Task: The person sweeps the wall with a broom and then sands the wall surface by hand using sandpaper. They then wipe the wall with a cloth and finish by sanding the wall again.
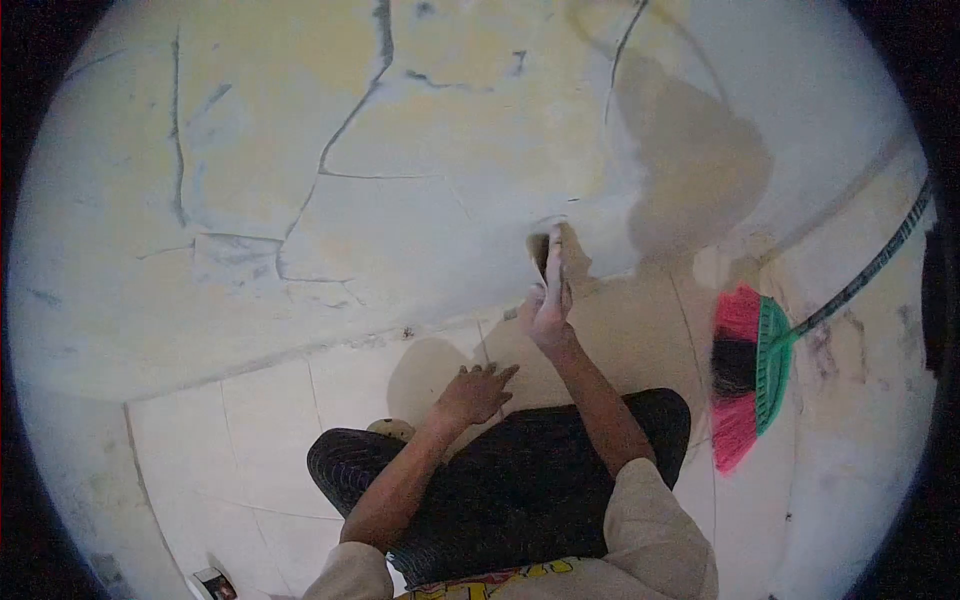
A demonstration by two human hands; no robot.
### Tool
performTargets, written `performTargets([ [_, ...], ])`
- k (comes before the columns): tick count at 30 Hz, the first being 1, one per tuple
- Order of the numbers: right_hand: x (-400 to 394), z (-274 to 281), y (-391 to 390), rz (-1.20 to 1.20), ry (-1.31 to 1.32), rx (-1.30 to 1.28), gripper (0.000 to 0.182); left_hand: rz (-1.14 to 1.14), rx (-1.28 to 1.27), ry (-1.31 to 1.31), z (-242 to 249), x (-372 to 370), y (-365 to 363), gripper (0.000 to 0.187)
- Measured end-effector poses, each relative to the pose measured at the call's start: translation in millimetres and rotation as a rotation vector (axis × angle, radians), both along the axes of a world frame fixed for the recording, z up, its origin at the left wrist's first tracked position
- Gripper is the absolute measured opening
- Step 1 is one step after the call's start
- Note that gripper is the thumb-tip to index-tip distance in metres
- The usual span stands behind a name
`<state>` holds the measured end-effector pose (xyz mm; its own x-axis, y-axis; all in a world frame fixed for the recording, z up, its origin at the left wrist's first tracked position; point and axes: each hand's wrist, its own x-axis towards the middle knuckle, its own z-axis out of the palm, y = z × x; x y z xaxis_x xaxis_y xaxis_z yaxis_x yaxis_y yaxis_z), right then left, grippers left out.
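My right hand is raised against the lower part of the cracked, patchy wall. Its fingers point up and press together around a thin, flat piece, seen edge-on and too small to make out. Low in front of my dark-clothed legs, my left hand hovers near the knee with its fingers spread and nothing in it. Pale dust covers the right hand's fingers.
A broom with red and black bristles and a green head leans at the right, its handle slanting up. Tiled floor meets the wall below. A small box-like item lies at the bottom left.
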<state>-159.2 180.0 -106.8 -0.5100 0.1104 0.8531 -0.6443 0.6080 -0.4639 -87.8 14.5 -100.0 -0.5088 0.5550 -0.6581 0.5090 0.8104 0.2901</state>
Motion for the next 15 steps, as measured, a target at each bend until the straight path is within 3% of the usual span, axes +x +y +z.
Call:
performTargets([
  [2, -2, -3, -6, 0.048, 0.087, -0.051, 0.058, -0.009, 0.025, 0.021, -6, 1, 0, 0.053],
  [6, -5, -36, 19, -0.030, 0.029, 0.133, 0.052, -0.021, 0.021, 0.026, -15, 2, -6, 0.054],
  [8, -3, -46, 12, -0.002, -0.043, -0.084, 0.055, -0.027, -0.020, 0.032, -12, 2, -8, 0.055],
  [9, 0, -5, 2, -0.043, 0.085, -0.020, 0.055, 0.000, 0.020, 0.020, -11, 2, -7, 0.056],
  [11, -4, 8, 0, -0.026, 0.108, 0.073, 0.055, 0.033, 0.063, 0.011, -9, 1, -3, 0.056],
  [15, -11, -32, 25, -0.147, 0.068, 0.147, 0.055, -0.029, -0.026, -0.017, -4, 3, -5, 0.054],
])
